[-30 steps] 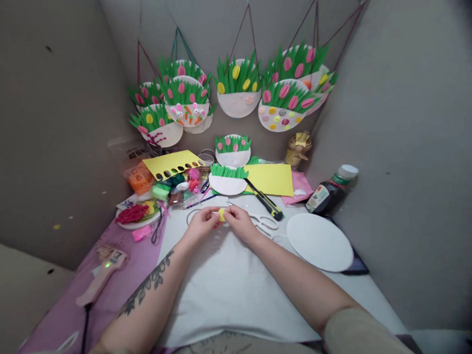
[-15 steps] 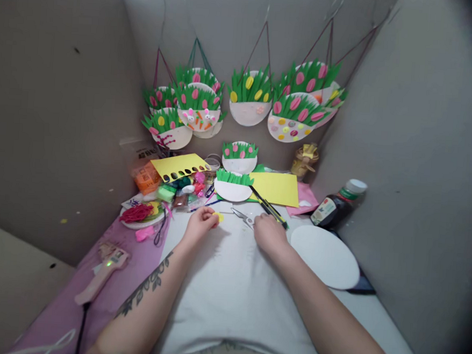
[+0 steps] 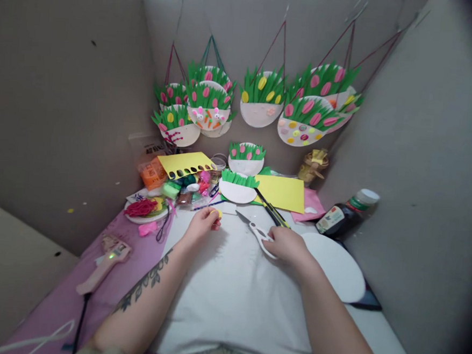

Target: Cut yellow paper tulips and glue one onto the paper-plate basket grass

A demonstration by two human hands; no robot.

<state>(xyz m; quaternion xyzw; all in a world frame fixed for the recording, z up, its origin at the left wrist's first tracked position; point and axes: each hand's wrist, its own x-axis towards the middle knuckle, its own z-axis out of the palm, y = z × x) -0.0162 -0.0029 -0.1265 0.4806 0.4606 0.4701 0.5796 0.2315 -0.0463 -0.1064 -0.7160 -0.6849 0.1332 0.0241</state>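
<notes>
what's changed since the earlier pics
The right hand let go of the yellow piece, moved right, away from the left hand, and took hold of the scissors. The left hand still holds the yellow piece; the glue gun stayed put.

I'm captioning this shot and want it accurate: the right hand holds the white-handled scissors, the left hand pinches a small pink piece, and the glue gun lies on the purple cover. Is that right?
Not quite: the small piece in the left hand is yellow, as the head view shows. The right hand, the scissors, the glue gun and the purple cover are as you say.
</notes>
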